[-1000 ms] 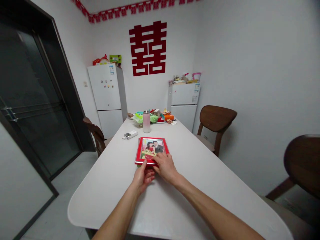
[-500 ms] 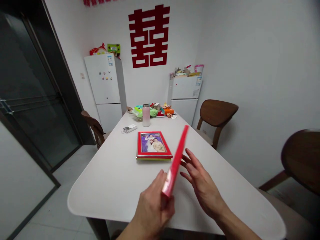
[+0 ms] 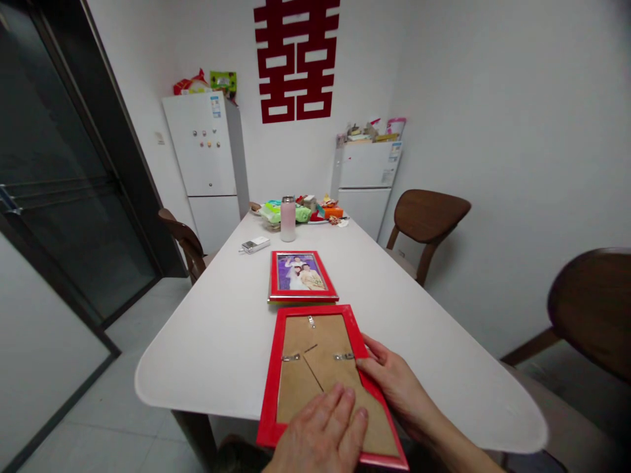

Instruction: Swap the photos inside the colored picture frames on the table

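Observation:
A red photo frame [image 3: 315,368] lies face down near the table's front edge, its brown backing board and metal clips showing. My left hand [image 3: 323,430] rests flat on the backing, fingers stretched out. My right hand [image 3: 394,387] grips the frame's right edge, thumb on top. Just beyond it a second red frame [image 3: 300,276] lies face up, showing a photo of two people, on top of a stack.
The white table [image 3: 221,328] carries a small white device [image 3: 255,245], a pink bottle [image 3: 288,219] and assorted clutter at the far end. Brown chairs stand at the right [image 3: 426,223] and left [image 3: 182,240]. Two white fridges line the back wall.
The top frame was lifted off the stack, turned over, and now lies face down close to me. My left hand went from gripping its edge to resting flat on the back.

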The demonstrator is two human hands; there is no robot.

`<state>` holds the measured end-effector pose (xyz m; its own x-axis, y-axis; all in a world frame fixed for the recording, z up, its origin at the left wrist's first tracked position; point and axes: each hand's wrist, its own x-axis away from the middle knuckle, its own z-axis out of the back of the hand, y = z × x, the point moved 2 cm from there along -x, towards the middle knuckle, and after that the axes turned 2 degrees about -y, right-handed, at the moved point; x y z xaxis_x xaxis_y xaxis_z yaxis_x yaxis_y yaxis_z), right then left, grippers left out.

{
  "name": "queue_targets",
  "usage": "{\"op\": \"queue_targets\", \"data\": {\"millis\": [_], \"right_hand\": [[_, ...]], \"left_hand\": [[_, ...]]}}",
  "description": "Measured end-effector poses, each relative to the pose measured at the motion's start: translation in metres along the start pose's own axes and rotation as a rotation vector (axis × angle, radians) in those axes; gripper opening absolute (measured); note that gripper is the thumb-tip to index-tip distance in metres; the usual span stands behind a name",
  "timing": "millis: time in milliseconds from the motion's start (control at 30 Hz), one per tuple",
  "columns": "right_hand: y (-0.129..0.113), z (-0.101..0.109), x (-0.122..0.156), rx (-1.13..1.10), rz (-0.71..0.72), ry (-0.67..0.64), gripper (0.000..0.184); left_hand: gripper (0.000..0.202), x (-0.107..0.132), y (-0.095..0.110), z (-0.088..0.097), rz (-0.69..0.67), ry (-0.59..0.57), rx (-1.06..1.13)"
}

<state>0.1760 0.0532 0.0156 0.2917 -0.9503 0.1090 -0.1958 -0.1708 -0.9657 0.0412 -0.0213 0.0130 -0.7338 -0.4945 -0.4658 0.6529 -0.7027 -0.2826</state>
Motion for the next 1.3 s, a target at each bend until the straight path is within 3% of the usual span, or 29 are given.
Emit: {"op": "queue_targets", "data": {"millis": [133, 267, 433, 700, 867, 967, 1133, 1300], "right_hand": [[0.013, 0.014, -0.018, 0.475, 0.119, 0.083, 0.051], [0.016, 0.018, -0.022, 0.896, 0.219, 0.194, 0.050], [0.017, 0.016, -0.021, 1.210, 0.245, 0.210, 0.046], [0.019, 0.017, -0.035, 1.339, 0.370, 0.147, 0.028], [0.018, 0.014, -0.040, 1.391, 0.372, 0.152, 0.025], [0.014, 0.011, -0.040, 1.418, 0.379, 0.149, 0.025], [0.003, -0.009, -0.053, 1.418, 0.444, 0.111, 0.028], [0.007, -0.032, -0.084, 1.447, 0.407, 0.051, 0.026]], "left_hand": [[0.034, 0.003, 0.002, -0.015, 0.027, -0.141, 0.055], [0.037, 0.001, 0.004, -0.019, 0.043, -0.237, 0.105], [0.037, -0.001, 0.005, -0.020, 0.031, -0.275, 0.099], [0.037, 0.000, 0.007, -0.025, 0.051, -0.267, 0.127], [0.035, -0.001, 0.009, -0.029, 0.078, -0.192, 0.097], [0.034, -0.001, 0.010, -0.031, 0.095, -0.203, 0.128], [0.051, 0.005, 0.000, -0.023, 0.161, -0.365, 0.353], [0.079, 0.022, -0.031, -0.006, 0.506, -0.554, 0.408]]}}
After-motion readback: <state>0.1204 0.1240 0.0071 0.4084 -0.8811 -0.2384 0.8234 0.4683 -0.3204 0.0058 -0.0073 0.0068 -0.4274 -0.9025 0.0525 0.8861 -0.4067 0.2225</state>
